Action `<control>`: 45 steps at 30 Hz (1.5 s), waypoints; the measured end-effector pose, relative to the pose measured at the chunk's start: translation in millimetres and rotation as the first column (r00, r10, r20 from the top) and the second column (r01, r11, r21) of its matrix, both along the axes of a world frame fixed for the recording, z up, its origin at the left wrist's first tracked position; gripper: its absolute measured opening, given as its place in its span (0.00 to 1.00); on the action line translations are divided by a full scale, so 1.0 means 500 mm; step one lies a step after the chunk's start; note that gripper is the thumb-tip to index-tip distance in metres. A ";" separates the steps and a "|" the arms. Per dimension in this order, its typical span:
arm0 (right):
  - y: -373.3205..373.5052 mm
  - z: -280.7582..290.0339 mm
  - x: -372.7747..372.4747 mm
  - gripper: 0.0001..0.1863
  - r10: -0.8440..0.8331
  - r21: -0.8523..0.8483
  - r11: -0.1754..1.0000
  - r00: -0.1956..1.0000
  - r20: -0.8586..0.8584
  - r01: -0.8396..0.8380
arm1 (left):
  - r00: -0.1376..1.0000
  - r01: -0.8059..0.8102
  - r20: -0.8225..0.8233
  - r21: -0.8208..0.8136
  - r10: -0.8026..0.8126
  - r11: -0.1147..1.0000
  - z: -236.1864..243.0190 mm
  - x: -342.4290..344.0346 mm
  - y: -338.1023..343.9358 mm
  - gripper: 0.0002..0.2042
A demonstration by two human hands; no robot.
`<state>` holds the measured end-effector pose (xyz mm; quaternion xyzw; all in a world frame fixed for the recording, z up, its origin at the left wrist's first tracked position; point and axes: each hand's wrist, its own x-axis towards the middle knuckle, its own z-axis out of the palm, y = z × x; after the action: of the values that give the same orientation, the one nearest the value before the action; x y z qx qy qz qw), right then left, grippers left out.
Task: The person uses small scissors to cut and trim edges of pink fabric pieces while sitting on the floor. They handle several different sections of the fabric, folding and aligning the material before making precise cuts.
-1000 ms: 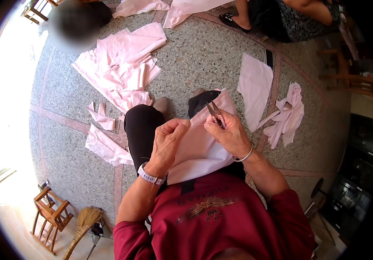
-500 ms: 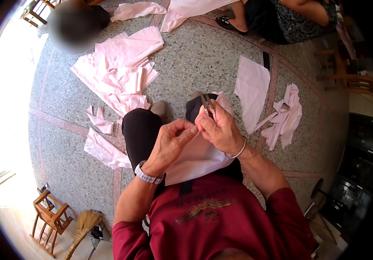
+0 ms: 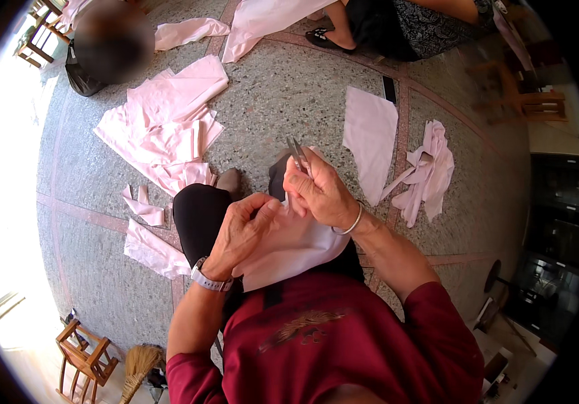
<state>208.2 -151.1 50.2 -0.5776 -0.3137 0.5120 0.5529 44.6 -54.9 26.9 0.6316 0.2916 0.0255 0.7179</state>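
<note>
A pale pink cloth lies across my lap. My left hand is closed on its upper edge, thumb against fingers. Close beside it, my right hand is closed round a pair of scissors. Their two pointed metal blades stick out past the fist, slightly apart, and the handles are hidden in the palm. The lower fingers of my right hand also touch the cloth edge, near my left fingertips.
A heap of pink cloth and smaller strips lie left on the speckled floor. To the right are a flat pink piece, a crumpled one and a phone. Another person sits at the far side. A wooden chair stands lower left.
The whole view has shifted a little. My hands have drawn slightly apart, and more of the cloth edge shows between them. The scissors remain in my right hand.
</note>
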 end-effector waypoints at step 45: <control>-0.055 -0.021 0.045 0.08 0.048 0.044 0.991 0.636 0.770 -0.129 | 0.980 -0.112 -0.128 0.268 0.151 0.957 0.016 -0.056 0.007 0.09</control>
<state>230.6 -178.4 39.8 -0.6969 -0.5703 0.2301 0.3689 16.7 -51.2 34.8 0.6995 0.3793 0.0646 0.6022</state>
